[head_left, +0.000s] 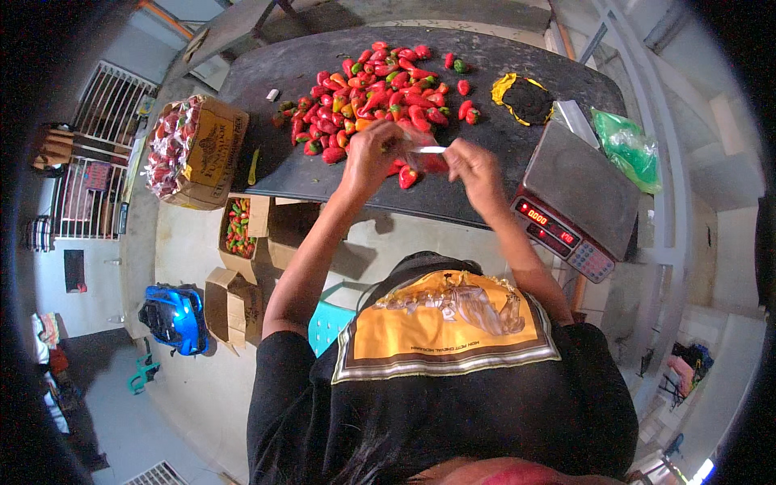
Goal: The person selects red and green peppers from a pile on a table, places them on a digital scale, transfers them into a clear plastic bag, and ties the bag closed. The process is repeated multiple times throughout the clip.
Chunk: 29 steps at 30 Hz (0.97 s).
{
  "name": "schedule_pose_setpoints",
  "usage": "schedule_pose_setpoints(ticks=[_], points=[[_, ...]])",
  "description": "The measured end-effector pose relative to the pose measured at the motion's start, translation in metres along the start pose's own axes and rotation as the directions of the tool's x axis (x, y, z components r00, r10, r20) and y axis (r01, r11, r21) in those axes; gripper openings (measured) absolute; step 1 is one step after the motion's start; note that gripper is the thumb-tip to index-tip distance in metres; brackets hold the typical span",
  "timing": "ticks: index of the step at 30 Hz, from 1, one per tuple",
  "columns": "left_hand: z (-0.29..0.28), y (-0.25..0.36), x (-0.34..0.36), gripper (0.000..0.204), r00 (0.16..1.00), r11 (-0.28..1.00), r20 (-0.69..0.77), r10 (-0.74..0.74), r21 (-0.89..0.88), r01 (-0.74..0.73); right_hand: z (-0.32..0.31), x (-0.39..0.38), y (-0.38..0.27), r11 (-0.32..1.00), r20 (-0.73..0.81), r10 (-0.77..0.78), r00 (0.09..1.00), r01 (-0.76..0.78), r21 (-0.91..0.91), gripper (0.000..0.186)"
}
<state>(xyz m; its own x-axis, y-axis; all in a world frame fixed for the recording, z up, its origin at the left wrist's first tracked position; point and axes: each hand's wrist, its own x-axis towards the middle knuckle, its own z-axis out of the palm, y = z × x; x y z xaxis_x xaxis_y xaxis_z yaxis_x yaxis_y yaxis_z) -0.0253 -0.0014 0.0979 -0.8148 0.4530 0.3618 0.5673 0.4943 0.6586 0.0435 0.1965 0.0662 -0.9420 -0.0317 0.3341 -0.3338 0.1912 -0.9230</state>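
Note:
In front of me, just above the dark tabletop, I hold a small clear plastic bag [435, 162] with red showing through it. My left hand [373, 159] is closed on the bag's left side, the fingertips partly hidden. A short, thin white strip [431, 149] crosses the bag between my hands; its exact kind is unclear. My right hand [477, 167] pinches at the strip's right end. Just beyond my hands lies a heap of peppers [372, 97], mostly red with some green and orange. One red pepper [408, 177] lies right below the bag.
A digital scale [578, 186] stands at the table's right, near a green plastic bag [626, 145] and a black-and-yellow cloth [524, 99]. At left, a carton [214, 153] holds bagged peppers, beside a yellow knife-like tool [254, 167]. Below sits another pepper box [240, 230].

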Motion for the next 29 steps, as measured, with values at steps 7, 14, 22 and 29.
schedule_pose_setpoints(ticks=[7, 14, 22, 29], points=[[0.004, 0.093, -0.012, 0.014, 0.964, 0.909, 0.15, 0.218, -0.39, -0.145, -0.014, 0.005, -0.031, 0.643, 0.218, 0.434, 0.874, -0.47, 0.605, 0.029], [0.004, 0.041, 0.028, 0.015, 0.983, 0.993, -0.162, 0.084, -0.073, -0.097, 0.085, -0.019, 0.035, -0.065, 0.513, 0.199, 0.835, -0.511, 0.857, 0.027], [-0.005, 0.041, -0.023, 0.013, 0.992, 0.966, 0.089, 0.092, -0.251, -0.067, -0.018, 0.034, -0.011, 0.891, 0.105, -0.311, 0.945, 0.328, -0.315, 0.028], [-0.008, 0.074, 0.002, 0.007, 0.98, 0.715, -0.032, -0.197, -0.688, 0.121, 0.021, 0.019, 0.004, 0.948, 0.338, -0.006, 0.941, -0.102, 0.3, 0.04]])
